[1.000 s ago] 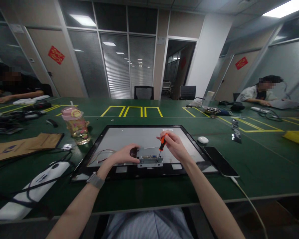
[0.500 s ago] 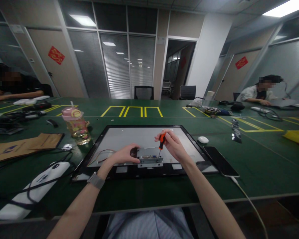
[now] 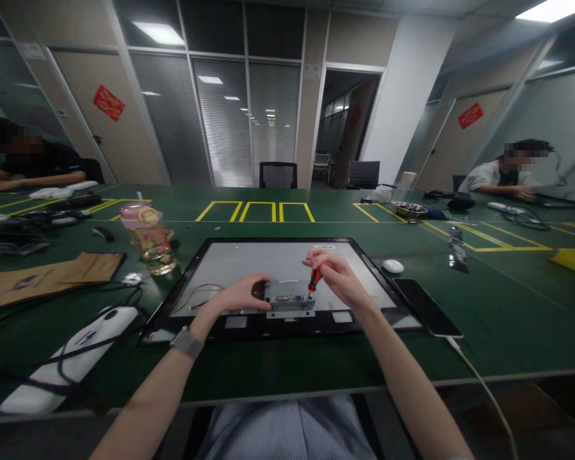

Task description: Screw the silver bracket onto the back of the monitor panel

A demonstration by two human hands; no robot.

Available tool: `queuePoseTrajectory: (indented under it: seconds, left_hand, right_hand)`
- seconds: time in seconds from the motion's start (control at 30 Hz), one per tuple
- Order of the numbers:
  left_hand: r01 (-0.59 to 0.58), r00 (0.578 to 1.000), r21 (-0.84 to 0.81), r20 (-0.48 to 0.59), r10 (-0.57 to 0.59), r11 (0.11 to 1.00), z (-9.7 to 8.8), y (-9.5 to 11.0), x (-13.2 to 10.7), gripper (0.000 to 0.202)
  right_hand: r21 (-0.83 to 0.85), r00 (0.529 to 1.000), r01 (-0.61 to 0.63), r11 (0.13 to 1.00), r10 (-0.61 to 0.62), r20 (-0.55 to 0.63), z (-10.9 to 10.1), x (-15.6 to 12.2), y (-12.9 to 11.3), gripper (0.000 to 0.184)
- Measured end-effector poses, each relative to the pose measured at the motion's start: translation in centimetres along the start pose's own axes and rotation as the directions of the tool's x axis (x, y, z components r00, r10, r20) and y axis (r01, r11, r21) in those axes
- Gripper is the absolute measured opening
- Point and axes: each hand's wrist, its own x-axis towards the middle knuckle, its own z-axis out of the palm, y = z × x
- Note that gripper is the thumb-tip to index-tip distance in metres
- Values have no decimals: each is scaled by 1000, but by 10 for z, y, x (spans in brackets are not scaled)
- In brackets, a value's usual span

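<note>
A flat monitor panel [image 3: 249, 262] lies back-up on the green table, black frame around a grey metal back. Near its front edge sits a small metal connector bracket [image 3: 290, 301]. My left hand [image 3: 242, 295] rests on the panel with its fingers curled against the bracket's left end, steadying it. My right hand [image 3: 338, 278] is closed round a small screwdriver with an orange and black handle [image 3: 315, 276], its tip down on the bracket's right side. A thin wire loop lies on the panel to the left of my left hand.
A pink-lidded bottle [image 3: 148, 237] stands left of the panel, with cardboard [image 3: 48, 276] and a white cabled device [image 3: 71, 358] nearer me. A white mouse [image 3: 393, 266] and a black phone [image 3: 426, 306] with a cable lie to the right. Two other people sit at the far left and far right.
My right hand has tilted the screwdriver slightly, handle leaning further right. My left hand stays on the bracket. The view has shifted a little.
</note>
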Motion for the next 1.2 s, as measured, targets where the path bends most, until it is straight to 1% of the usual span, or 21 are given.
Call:
queuePoseTrajectory:
  seconds: [0.07, 0.17, 0.23, 0.37, 0.5, 0.53, 0.6, 0.73, 0.8, 0.87, 0.93, 0.97, 1.03, 1.13, 1.2]
  left_hand:
    - [-5, 1000, -6, 3, 5, 1000, 0, 1, -1, 65]
    - [6, 1000, -8, 1, -6, 1000, 0, 1, -1, 66]
    - [15, 1000, -6, 4, -15, 1000, 0, 1, -1, 67]
    - [20, 1000, -6, 9, -19, 1000, -1, 1, -1, 69]
    - [29, 1000, 8, 8, -29, 1000, -1, 1, -1, 68]
    - [30, 1000, 10, 5, -30, 999, -1, 2, -1, 68]
    - [23, 1000, 12, 4, -23, 1000, -1, 2, -1, 68]
    - [7, 1000, 21, -3, -7, 1000, -1, 2, 0, 67]
    - [9, 1000, 16, -7, -9, 1000, 0, 1, 0, 67]
    - [11, 1000, 7, -4, -11, 1000, 1, 0, 0, 67]
    - [12, 1000, 2, -5, -12, 1000, 1, 0, 1, 67]
    - [13, 1000, 2, -8, -13, 1000, 1, 0, 1, 67]
    - [11, 1000, 5, -11, -11, 1000, 1, 1, 1, 67]
    - [1, 1000, 2, -3, -1, 1000, -1, 3, 0, 66]
    - [-1, 1000, -3, 3, 1, 1000, -1, 4, -1, 66]
  right_hand:
    - [-9, 1000, -16, 1000, 16, 12, -3, -1, -2, 11]
    - [-44, 999, -30, 999, 28, -37, -5, -1, -2, 18]
    - [-112, 998, -7, 994, 0, -63, -5, 0, -3, 21]
    - [-247, 999, 17, 969, -23, -24, -5, 1, -4, 15]
    - [-285, 990, 5, 959, -45, -136, -8, 1, -2, 19]
    - [-284, 988, 8, 959, -51, -143, -9, 1, -2, 22]
    - [-269, 992, 21, 963, -53, -114, -9, 1, -3, 27]
    - [-269, 999, 11, 963, -19, -26, -4, 1, -1, 25]
    - [-272, 999, -9, 962, -1, -37, -1, 1, 2, 29]
    - [-272, 994, -5, 962, -24, -104, 2, 1, 5, 27]
    - [-279, 991, 5, 960, -42, -128, 3, 0, 6, 28]
    - [-281, 992, 9, 960, -43, -116, 4, 0, 5, 29]
    - [-271, 998, 18, 962, -34, -56, 4, -1, 1, 31]
    - [-269, 1000, 23, 963, -17, 27, 4, -1, -3, 28]
    - [-279, 1000, 18, 960, -19, -1, 4, -1, -3, 25]
